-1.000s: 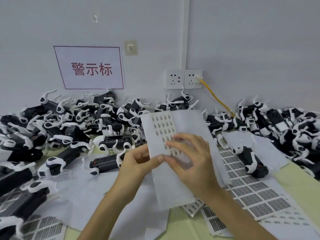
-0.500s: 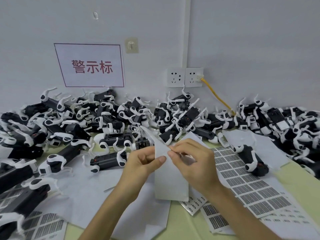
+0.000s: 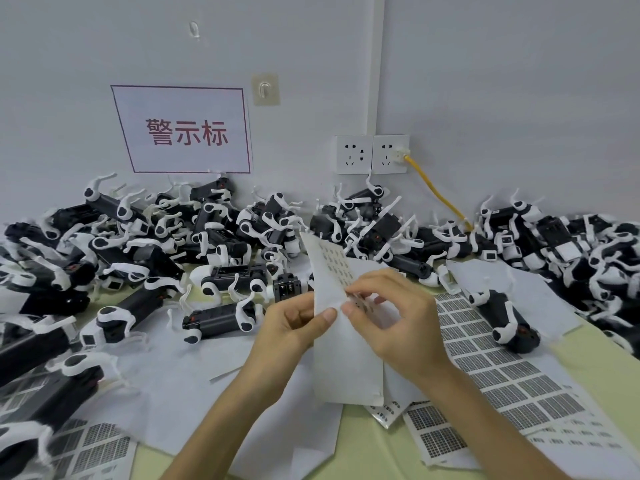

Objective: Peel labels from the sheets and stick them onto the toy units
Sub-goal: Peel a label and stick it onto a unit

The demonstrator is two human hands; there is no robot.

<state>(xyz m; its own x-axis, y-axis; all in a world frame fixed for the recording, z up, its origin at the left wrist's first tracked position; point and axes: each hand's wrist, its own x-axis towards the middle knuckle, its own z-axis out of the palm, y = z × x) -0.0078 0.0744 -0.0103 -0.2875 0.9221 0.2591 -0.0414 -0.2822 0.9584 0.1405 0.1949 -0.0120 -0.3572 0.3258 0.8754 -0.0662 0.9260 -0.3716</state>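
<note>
left hand (image 3: 294, 327) pinched the label sheet (image 3: 341, 348) edge, held up mid-scene | right hand (image 3: 394, 320) fingertips pinched at a label on it | toy units (image 3: 221, 317) piled far side, some just left

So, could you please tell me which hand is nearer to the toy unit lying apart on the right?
Right. The right hand, pinching at the held label sheet, is just left of that toy unit; the left hand grips the sheet farther left.

Left hand (image 3: 291, 327) and right hand (image 3: 401, 320), thumbs close together — both in a pinch on 1 sheet (image 3: 346, 368).
</note>
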